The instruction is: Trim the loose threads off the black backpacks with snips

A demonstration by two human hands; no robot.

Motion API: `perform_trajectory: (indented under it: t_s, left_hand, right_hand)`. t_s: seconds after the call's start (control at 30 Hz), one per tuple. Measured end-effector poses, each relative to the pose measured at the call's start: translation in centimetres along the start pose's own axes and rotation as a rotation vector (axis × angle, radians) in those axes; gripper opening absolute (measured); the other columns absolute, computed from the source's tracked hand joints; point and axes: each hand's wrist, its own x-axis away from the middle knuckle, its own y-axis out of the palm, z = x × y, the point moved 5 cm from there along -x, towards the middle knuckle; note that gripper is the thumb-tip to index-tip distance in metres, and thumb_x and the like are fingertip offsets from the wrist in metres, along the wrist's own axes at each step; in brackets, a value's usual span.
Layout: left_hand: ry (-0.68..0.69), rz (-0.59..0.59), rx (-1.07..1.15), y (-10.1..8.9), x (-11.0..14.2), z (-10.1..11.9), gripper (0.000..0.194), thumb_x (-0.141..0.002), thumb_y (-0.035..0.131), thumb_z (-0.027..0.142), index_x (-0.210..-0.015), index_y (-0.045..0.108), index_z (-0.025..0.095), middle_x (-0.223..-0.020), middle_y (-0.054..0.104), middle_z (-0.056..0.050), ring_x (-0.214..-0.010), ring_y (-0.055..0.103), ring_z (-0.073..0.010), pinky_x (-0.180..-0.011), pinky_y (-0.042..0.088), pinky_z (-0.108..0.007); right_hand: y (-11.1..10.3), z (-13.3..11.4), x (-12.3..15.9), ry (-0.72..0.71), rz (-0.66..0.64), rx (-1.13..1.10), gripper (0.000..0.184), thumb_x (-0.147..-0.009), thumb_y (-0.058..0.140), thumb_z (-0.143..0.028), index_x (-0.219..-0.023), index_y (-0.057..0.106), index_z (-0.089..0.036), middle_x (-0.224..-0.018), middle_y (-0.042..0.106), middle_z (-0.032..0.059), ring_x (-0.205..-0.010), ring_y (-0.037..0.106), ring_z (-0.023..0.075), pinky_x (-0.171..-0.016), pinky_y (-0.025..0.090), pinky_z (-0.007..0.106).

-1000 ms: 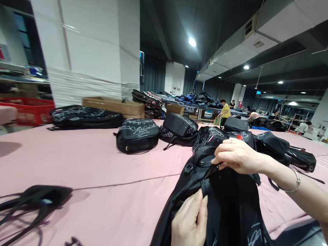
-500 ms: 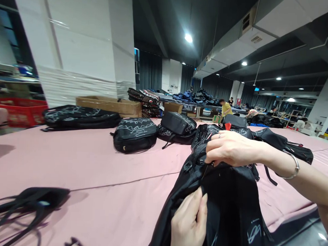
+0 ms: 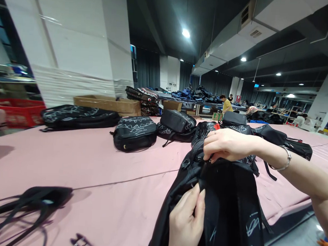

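Note:
A black backpack [image 3: 225, 207] with white scribble print lies in front of me on the pink table [image 3: 84, 167]. My left hand [image 3: 186, 224] pinches the fabric along its opening near the bottom of the view. My right hand [image 3: 227, 145], with a ring and a silver bracelet on the wrist, is closed on the backpack's top edge by the zipper. What sits under the right fingers is hidden.
Several more black backpacks [image 3: 135, 132] lie across the table's far side, with a cardboard box [image 3: 108, 104] behind them. Black straps [image 3: 29, 204] lie at the near left. A white pillar [image 3: 75, 44] stands behind. People work at distant tables [image 3: 226, 105].
My right hand has slid a little left and up along the backpack's top edge. My left hand keeps its pinch. The view has shifted slightly right.

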Motion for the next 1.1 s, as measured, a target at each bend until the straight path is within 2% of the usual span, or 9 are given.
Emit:
perform_trajectory:
  t_s: [0.17, 0.33, 0.47, 0.53, 0.63, 0.8, 0.97, 1.03, 1.1]
  left_hand:
    - [-0.218, -0.048, 0.099, -0.3, 0.3, -1.5, 0.027, -0.081, 0.051, 0.02, -0.106, 0.062, 0.013, -0.099, 0.066, -0.008, -0.088, 0.063, -0.017, -0.077, 0.053, -0.023]
    - [-0.601, -0.123, 0.342, 0.2, 0.9, -2.9, 0.037, -0.081, 0.051, 0.036, -0.11, 0.061, 0.015, -0.106, 0.064, -0.008, -0.096, 0.061, -0.0208, -0.085, 0.049, -0.03]
    - [-0.76, -0.159, 0.483, 0.9, 1.2, -3.7, 0.046, -0.078, 0.054, 0.043, -0.113, 0.059, 0.015, -0.109, 0.062, -0.008, -0.098, 0.059, -0.0233, -0.089, 0.046, -0.036]
    - [-0.796, -0.173, 0.499, 1.2, 1.3, -3.9, 0.048, -0.077, 0.055, 0.046, -0.113, 0.059, 0.015, -0.11, 0.062, -0.009, -0.099, 0.059, -0.0236, -0.091, 0.045, -0.037]
    - [-0.83, -0.161, 0.452, 1.3, 1.5, -4.1, 0.048, -0.074, 0.057, 0.049, -0.108, 0.061, 0.015, -0.111, 0.061, -0.008, -0.102, 0.057, -0.0225, -0.094, 0.042, -0.035]
    - [-0.834, -0.133, 0.354, 0.9, 1.8, -4.5, 0.048, -0.071, 0.058, 0.052, -0.102, 0.064, 0.016, -0.108, 0.063, -0.006, -0.103, 0.056, -0.0214, -0.095, 0.04, -0.035]
    - [-0.791, -0.122, 0.293, 0.7, 2.0, -4.7, 0.047, -0.071, 0.057, 0.053, -0.101, 0.065, 0.017, -0.106, 0.064, -0.006, -0.102, 0.057, -0.0236, -0.094, 0.041, -0.037]
    - [-0.772, -0.125, 0.268, 0.6, 1.9, -4.6, 0.047, -0.071, 0.056, 0.053, -0.101, 0.065, 0.018, -0.105, 0.064, -0.006, -0.103, 0.056, -0.0244, -0.093, 0.042, -0.037]
    - [-0.767, -0.124, 0.241, 0.4, 1.7, -4.5, 0.047, -0.072, 0.055, 0.054, -0.101, 0.065, 0.018, -0.104, 0.064, -0.006, -0.103, 0.057, -0.0245, -0.093, 0.043, -0.037]
  right_hand:
    - [0.7, 1.6, 3.1, 0.183, 0.284, -0.218, 0.006, -0.082, 0.055, -0.018, -0.085, 0.058, -0.013, -0.083, 0.06, 0.005, -0.08, 0.053, 0.0135, -0.073, 0.041, 0.025]
    - [3.5, 2.4, 6.5, 0.493, 0.442, -0.383, 0.013, -0.082, 0.056, -0.02, -0.093, 0.056, -0.013, -0.09, 0.059, 0.0051, -0.081, 0.054, 0.0123, -0.072, 0.043, 0.024]
    - [5.2, 1.4, 7.3, 0.553, 0.529, -0.409, 0.032, -0.073, 0.067, -0.029, -0.1, 0.057, -0.014, -0.091, 0.058, 0.0051, -0.082, 0.053, 0.0141, -0.073, 0.043, 0.025]
    - [5.6, 0.8, 6.9, 0.529, 0.539, -0.386, 0.029, -0.07, 0.069, -0.028, -0.094, 0.061, -0.015, -0.081, 0.057, 0.0034, -0.075, 0.053, 0.0127, -0.067, 0.043, 0.023]
    - [5.9, 0.3, 6.1, 0.501, 0.55, -0.344, 0.01, -0.075, 0.062, -0.016, -0.084, 0.066, -0.016, -0.069, 0.053, 0.0008, -0.063, 0.051, 0.0089, -0.058, 0.04, 0.018]
    - [5.9, -0.4, 5.3, 0.415, 0.61, -0.164, 0.015, -0.072, 0.054, -0.008, -0.078, 0.066, -0.017, -0.066, 0.052, 0.0, -0.059, 0.049, 0.0075, -0.053, 0.036, 0.017]
    - [6.4, -1.4, 4.6, 0.416, 0.492, 0.054, 0.021, -0.069, 0.043, -0.006, -0.08, 0.058, -0.016, -0.073, 0.052, 0.0023, -0.061, 0.046, 0.011, -0.053, 0.034, 0.021]
    - [6.2, -1.0, 4.7, 0.486, 0.533, -0.014, 0.019, -0.069, 0.041, -0.008, -0.081, 0.054, -0.015, -0.076, 0.051, 0.0041, -0.064, 0.046, 0.0125, -0.054, 0.035, 0.022]
    - [5.8, -0.3, 5.3, 0.576, 0.672, -0.185, 0.012, -0.072, 0.04, -0.011, -0.079, 0.049, -0.015, -0.076, 0.049, 0.0045, -0.067, 0.045, 0.0129, -0.058, 0.037, 0.022]
